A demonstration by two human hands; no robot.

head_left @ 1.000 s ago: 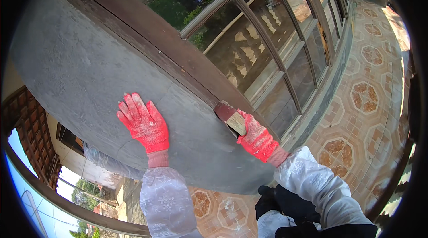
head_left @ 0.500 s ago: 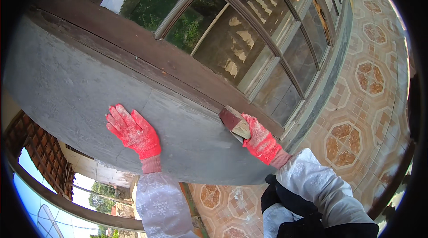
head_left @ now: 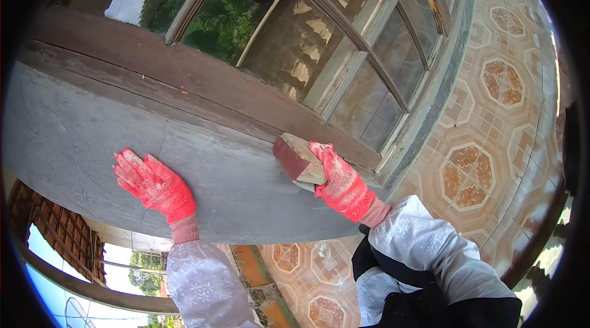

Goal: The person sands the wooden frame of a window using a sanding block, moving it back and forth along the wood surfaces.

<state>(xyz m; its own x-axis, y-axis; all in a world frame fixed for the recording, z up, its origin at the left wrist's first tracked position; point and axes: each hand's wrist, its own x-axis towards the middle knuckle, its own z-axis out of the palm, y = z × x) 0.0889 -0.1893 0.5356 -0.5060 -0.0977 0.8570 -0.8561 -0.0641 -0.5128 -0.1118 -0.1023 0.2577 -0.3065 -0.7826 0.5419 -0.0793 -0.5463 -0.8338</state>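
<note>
My left hand [head_left: 157, 188], in a dusty red work glove, lies flat on a smooth grey wall [head_left: 74, 131] with its fingers stretched out and nothing in them. Farther right, my gloved right hand [head_left: 344, 183] is closed around one end of a wooden sanding block [head_left: 298, 159] with a reddish-brown sheet wrapped round it. The block rests at the grey wall close to its border with the brown wooden sill [head_left: 184, 91]. The gripping fingers are partly hidden behind the block. Pale dust coats both gloves.
Above the sill stands a wooden-framed window [head_left: 362, 57] with several glass panes. A patterned tile floor [head_left: 461, 162] runs along the right and below the wall. At the lower left are a tiled roof [head_left: 61, 236] and a curved rail [head_left: 110, 291].
The whole view has shifted, so wall and window sit farther left. My right hand has moved slightly left with the sanding block, whose reddish face shows more. The left hand stays flat on the wall.
</note>
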